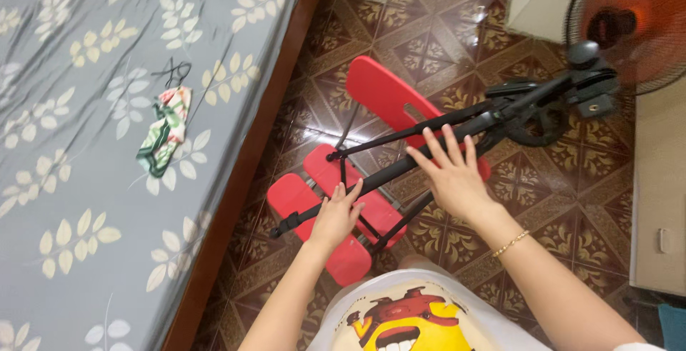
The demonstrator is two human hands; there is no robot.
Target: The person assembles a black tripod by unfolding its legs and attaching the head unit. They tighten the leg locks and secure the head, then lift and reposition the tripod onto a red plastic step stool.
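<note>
With our left hand closed around a leg of the black tripod over the red chair, and our right hand resting open-fingered, we should grip firmly.

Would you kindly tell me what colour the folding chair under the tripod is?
The folding chair is bright red, seen clearly in the head view.

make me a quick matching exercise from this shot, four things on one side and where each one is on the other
Things:
1. black tripod
2. patterned cloth
3. red chair
4. electric fan

Places:
a. on the grey leaf-print bed
b. top right corner
c. under both hands
d. folded on the tiled floor

Pairs: 1-c, 2-a, 3-d, 4-b
</note>
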